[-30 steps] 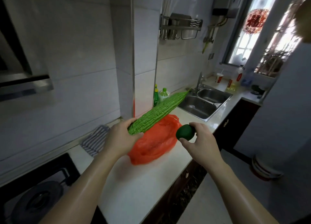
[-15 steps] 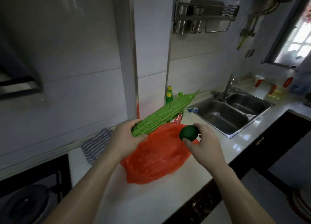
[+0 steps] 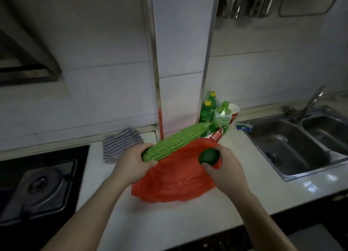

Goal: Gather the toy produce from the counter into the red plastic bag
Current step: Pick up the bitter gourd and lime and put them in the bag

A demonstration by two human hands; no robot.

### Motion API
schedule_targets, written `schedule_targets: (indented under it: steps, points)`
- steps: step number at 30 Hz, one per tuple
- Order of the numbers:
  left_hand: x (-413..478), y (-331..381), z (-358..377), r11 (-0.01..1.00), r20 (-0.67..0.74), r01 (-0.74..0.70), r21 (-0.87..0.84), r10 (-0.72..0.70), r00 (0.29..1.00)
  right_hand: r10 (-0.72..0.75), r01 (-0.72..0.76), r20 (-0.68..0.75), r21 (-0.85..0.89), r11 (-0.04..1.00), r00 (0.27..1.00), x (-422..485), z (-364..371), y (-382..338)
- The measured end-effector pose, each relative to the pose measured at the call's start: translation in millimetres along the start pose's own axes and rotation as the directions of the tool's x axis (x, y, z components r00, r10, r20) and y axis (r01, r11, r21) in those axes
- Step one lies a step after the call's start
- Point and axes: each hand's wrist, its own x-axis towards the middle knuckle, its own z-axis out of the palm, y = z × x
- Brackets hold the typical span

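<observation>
On the white counter [image 3: 188, 222], in the head view, I see the red bag [image 3: 175, 181] lying crumpled between the two hands, with its upper edge towards the wall. The left hand [image 3: 131, 164] grasps the thick end of the long green gourd [image 3: 177, 141]; fingers are curled over it and the thumb is under it. The gourd is held in the air, slanted, and its thin tip points up and right to the bottles [image 3: 207, 111]. Most of it hangs above the upper left edge of the bag. I cannot tell if it touches the plastic.

The right hand [image 3: 224, 167] grips a small round dark green fruit [image 3: 209, 156] between thumb and fingers. This fruit is above the upper right part of the bag, near the opening, and it is not inside.

Behind the bag, two green bottles with yellow caps stand against the wall. Just beside them are a green pouch [image 3: 222, 116] and a white and red cup [image 3: 234, 111]. A striped cloth [image 3: 120, 144] lies folded on the counter to the left of the gourd, near the wall. More to the left is the black stove [image 3: 43, 184] with one burner. On the right is the steel double sink [image 3: 293, 143] with its faucet [image 3: 310, 103]. A metal rack [image 3: 263, 3] hangs on the wall above, blurred.
</observation>
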Motion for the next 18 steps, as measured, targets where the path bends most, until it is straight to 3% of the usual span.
schedule_targets:
  steps: [6, 18]
  points:
    - [19.7, -21.8, 16.1, 0.995, 0.078, 0.05, 0.087, -0.057, 0.995, 0.013, -0.011, 0.067, -0.031, 0.999, 0.998, 18.5, 32.1, 14.9]
    - [78.0, -52.7, 56.3, 0.964, 0.27, -0.001, 0.265, -0.073, 0.96, 0.141, -0.128, 0.137, -0.1, 0.987, 0.98, 41.4, 75.0, 60.4]
